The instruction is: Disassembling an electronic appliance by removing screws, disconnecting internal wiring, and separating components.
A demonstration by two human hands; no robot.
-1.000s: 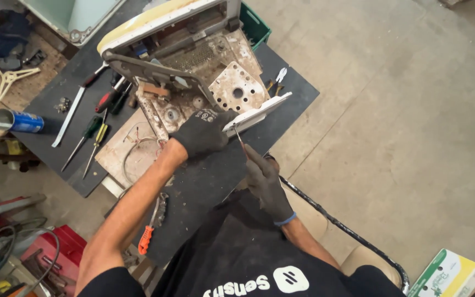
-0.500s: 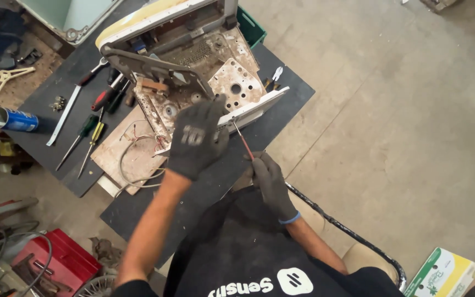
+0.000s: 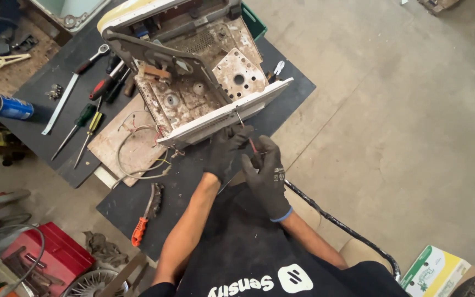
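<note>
At far left a blue can lies on its side by the black table, with several screwdrivers and a wrench spread on the tabletop. Nearer the person, an orange-handled wire brush rests on the mat. The opened, rust-stained appliance chassis sits mid-table, its top cut off by the frame edge; loose wires trail from it. The gloved left hand touches the chassis' white front edge, fingers curled, though whether they pinch anything is hard to tell. The gloved right hand has its fingers closed around a thin red-handled screwdriver, tip at that edge.
</note>
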